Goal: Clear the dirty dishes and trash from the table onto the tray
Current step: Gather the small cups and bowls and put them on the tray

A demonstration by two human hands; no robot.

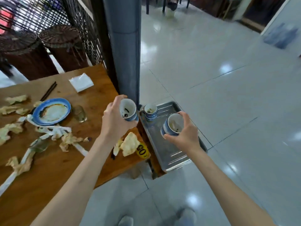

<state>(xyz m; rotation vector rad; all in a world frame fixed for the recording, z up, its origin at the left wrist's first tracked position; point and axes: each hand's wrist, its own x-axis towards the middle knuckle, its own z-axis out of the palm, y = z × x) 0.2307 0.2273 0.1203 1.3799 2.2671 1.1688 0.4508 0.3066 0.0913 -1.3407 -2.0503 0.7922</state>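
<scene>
Head view: left hand [114, 121] and right hand [185, 132] are each gripping a cup over the tray [172, 154] (bowls [150, 111] already stacked); plate [52, 111], napkins [14, 110] are waiting.

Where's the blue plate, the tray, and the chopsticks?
Plate [51, 111]: head view, on its white middle.
Tray [172, 154]: head view, on its bare metal floor.
Chopsticks [49, 91]: head view, midway along the dark sticks.

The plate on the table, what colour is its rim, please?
Blue rim on the plate, head view.
</scene>
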